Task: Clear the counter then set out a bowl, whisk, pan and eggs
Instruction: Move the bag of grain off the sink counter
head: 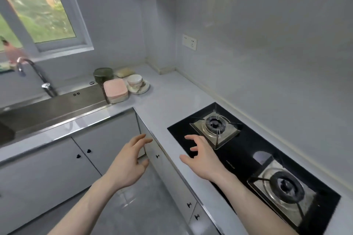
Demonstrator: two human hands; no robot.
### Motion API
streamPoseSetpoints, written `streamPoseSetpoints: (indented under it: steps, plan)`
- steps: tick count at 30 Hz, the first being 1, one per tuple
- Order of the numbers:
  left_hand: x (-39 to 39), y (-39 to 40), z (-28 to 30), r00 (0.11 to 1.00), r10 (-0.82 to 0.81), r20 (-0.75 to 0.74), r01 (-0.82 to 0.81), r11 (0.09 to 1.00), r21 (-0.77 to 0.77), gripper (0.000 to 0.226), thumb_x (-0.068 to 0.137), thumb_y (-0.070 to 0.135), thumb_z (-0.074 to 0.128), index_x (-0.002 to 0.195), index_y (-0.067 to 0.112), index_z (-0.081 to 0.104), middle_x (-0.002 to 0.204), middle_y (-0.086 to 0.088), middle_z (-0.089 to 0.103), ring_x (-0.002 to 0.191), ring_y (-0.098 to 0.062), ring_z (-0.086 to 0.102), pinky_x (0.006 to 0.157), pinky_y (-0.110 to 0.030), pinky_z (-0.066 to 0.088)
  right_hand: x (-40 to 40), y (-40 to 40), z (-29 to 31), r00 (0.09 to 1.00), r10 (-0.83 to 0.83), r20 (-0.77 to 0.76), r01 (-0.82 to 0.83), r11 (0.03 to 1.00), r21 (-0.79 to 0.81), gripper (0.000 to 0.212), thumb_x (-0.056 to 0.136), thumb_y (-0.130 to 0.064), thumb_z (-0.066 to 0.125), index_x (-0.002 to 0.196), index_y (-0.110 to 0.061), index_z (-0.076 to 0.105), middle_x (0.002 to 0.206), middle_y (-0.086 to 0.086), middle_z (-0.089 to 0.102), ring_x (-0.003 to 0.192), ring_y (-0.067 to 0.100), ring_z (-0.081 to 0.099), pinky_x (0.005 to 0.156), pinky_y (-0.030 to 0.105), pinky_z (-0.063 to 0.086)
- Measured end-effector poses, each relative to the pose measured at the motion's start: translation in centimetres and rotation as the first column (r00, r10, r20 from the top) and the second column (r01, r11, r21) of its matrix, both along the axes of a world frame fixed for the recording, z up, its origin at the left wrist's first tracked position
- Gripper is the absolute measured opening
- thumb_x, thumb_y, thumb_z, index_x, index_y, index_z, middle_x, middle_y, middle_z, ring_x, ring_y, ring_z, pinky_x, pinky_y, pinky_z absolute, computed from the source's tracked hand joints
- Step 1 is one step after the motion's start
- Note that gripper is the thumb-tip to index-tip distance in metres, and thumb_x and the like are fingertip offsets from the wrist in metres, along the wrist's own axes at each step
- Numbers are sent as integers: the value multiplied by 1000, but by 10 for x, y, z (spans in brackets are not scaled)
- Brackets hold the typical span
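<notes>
In the far corner of the grey counter [172, 99] stand a pink lidded box [115, 90], a dark green pot [103, 75], a white cup [134, 80] on a saucer [140, 89] with a spoon, and a yellowish sponge [125, 72]. My left hand [128, 164] hovers with relaxed fingers in front of the cabinet corner and holds nothing. My right hand [200, 156] hangs with spread fingers over the counter's front edge beside the hob, also holding nothing. No bowl, whisk, pan or eggs are in view.
A black two-burner gas hob [254, 160] fills the counter on the right. A steel sink [47, 112] with a tap [36, 74] lies at the left under a window. Cabinet doors with black knobs [88, 151] run below. A wall socket [189, 41] sits above the counter.
</notes>
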State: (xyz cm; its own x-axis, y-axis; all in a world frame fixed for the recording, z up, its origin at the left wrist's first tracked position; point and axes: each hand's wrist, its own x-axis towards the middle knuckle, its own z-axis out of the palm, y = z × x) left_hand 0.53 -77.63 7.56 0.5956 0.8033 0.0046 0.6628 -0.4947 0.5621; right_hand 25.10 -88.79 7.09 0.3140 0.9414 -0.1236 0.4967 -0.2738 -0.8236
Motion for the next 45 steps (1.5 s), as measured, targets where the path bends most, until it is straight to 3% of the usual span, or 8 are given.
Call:
streamPoseSetpoints:
  steps: [3,9,16,20,29,34,40,45]
  plan:
    - [-16,30,2,998,47,39,-47,999,-4,58,88,24,68,141,40,48,158,16,34,115,-23,61,98,-27,46,-11,39,4,999,33,9,-33,999,8,62,85,-42,69,142,-42,43,139,-25,36,121,1,52,97,28,52]
    - [-36,85,0,990,130,55,-130,991,-9,56,90,27,69,139,44,48,157,22,32,79,-3,60,84,-19,42,-19,121,2,995,96,4,-96,995,25,59,87,-40,69,140,-41,44,136,-25,38,119,-2,51,96,27,52]
    - [-42,180,8,979,196,50,-197,980,3,56,88,27,68,137,45,48,156,21,33,93,-7,64,90,-27,48,-16,231,-1,983,182,-27,-182,983,10,56,89,-43,68,139,-42,43,135,-25,38,121,-1,52,96,28,52]
    - [-29,243,19,970,241,43,-242,970,17,55,89,27,67,138,45,48,155,25,32,84,-4,62,83,-24,46,2,294,8,980,197,-11,-197,980,7,56,88,-44,69,138,-44,44,134,-26,39,119,-3,52,95,29,54]
    - [-7,350,7,961,273,41,-271,962,-42,55,89,22,66,140,38,51,152,19,36,107,-9,53,94,-22,43,33,404,13,975,221,11,-221,975,-33,55,90,-41,72,138,-43,46,134,-22,43,119,0,53,91,24,51]
    - [-7,421,-1,963,270,17,-267,959,-91,51,88,23,69,136,33,55,148,18,41,89,-17,63,91,-28,43,35,440,2,985,174,-3,-174,982,-68,55,90,-41,73,137,-44,46,133,-22,43,118,1,54,91,25,51]
    - [-8,540,-29,963,267,41,-254,946,-200,47,87,20,70,131,32,58,139,9,51,120,-16,57,93,-29,45,28,487,-22,996,89,13,-87,989,-123,54,89,-42,72,136,-45,46,134,-23,43,118,-1,53,94,26,53]
    - [-2,657,-53,964,267,5,-253,917,-310,47,89,19,71,134,23,60,136,6,55,113,-18,59,80,-30,49,9,542,-41,999,-42,-7,40,985,-166,54,90,-44,70,138,-43,45,139,-25,44,118,-5,53,92,24,52]
